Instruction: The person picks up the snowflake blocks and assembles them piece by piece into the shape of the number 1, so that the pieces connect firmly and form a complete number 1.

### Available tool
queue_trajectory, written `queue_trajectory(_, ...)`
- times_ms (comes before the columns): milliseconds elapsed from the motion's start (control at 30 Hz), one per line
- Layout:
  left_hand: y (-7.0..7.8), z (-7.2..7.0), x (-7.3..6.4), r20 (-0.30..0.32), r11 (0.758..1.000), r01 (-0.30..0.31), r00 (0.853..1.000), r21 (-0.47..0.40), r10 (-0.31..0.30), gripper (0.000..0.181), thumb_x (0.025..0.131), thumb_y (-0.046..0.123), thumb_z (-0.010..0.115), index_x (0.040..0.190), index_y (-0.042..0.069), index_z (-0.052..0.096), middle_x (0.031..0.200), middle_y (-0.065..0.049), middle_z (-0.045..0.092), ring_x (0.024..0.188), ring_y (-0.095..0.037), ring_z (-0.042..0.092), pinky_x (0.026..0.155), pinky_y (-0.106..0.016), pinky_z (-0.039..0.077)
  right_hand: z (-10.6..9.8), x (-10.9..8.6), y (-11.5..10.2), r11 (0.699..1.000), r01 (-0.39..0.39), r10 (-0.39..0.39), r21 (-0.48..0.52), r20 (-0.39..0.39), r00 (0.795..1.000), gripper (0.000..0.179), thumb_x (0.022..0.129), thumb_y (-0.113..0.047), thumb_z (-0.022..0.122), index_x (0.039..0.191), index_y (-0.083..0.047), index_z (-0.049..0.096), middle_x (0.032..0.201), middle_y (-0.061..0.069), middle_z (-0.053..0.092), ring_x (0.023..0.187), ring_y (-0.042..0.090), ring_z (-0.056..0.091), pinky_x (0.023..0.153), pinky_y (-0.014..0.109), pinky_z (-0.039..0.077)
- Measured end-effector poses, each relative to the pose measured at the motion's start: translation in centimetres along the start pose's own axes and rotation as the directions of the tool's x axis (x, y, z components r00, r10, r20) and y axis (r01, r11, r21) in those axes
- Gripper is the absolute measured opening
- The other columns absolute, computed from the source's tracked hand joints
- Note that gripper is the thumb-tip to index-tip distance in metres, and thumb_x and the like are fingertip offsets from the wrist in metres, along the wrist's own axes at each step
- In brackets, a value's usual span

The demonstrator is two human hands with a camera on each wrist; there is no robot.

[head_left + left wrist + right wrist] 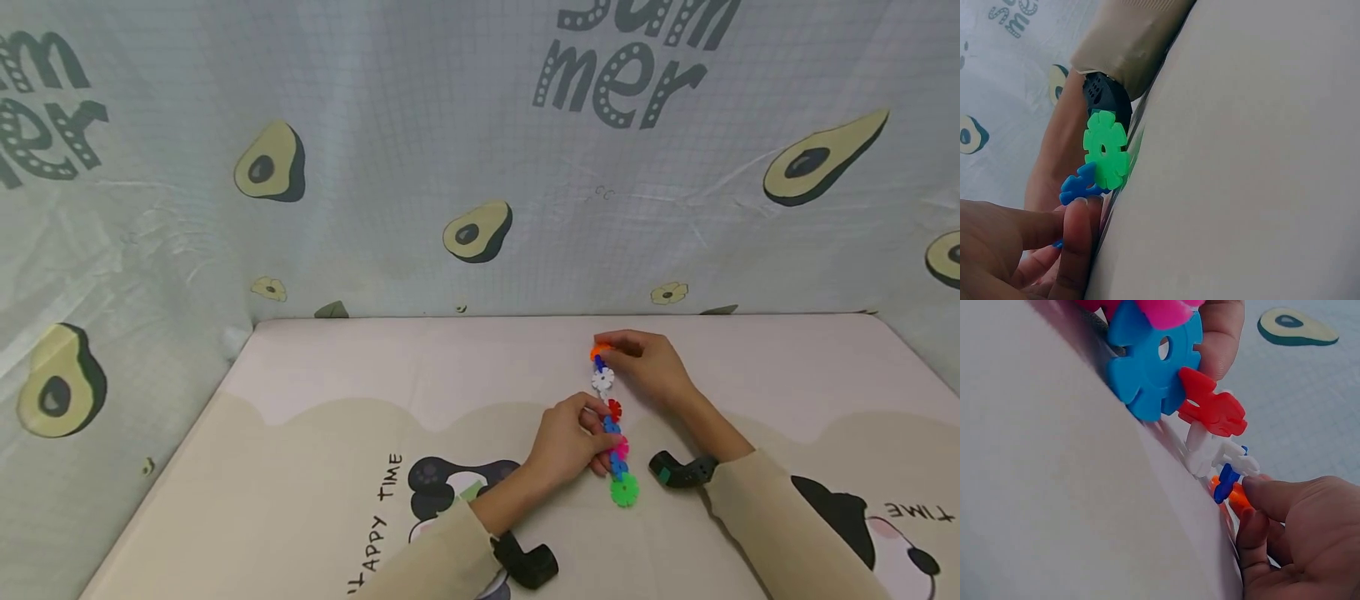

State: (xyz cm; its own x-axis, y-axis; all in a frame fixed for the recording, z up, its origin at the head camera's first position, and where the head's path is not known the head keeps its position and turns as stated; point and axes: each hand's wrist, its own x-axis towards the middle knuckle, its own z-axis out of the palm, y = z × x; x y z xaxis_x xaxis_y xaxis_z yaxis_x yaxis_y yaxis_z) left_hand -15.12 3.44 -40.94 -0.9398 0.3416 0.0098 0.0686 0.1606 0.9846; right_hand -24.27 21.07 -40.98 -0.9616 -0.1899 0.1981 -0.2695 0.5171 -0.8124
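A chain of slotted snowflake discs runs lengthwise over the table between my hands. Its near end is a green disc [624,491], followed by a blue disc [618,467], a pink disc [622,447], another blue disc [612,426] and a red disc [615,409]. White discs [602,380], a dark blue disc [1227,483] and an orange disc [597,352] make up the far end. My left hand [567,442] pinches the chain around the pink disc, with fingertips partly covering it. The right hand [651,367] pinches the orange disc between thumb and fingers.
The table is covered by a pale cloth [300,467] with cartoon prints and lettering. Behind it hangs a curtain [375,167] printed with avocados. Black devices are strapped at the left wrist [525,562] and the right wrist [682,471].
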Motion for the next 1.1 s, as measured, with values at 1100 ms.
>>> queue_trajectory(1100,-0.34,0.06,-0.28,0.002,1.0,-0.005,1.0,0.004,0.005,0.025,0.082,0.001,0.073,0.103,0.003,0.059,0.066,0.001,0.058,0.042,-0.011,0.058,0.044,-0.026,0.05,0.31,-0.41,0.15,1.0,0.011,-0.012,-0.022,-0.045,0.999,0.027,0.095,-0.022,0.061,0.116,-0.008,0.068,0.116,0.008,0.066,0.112,0.026,0.056,0.095,0.043,0.041)
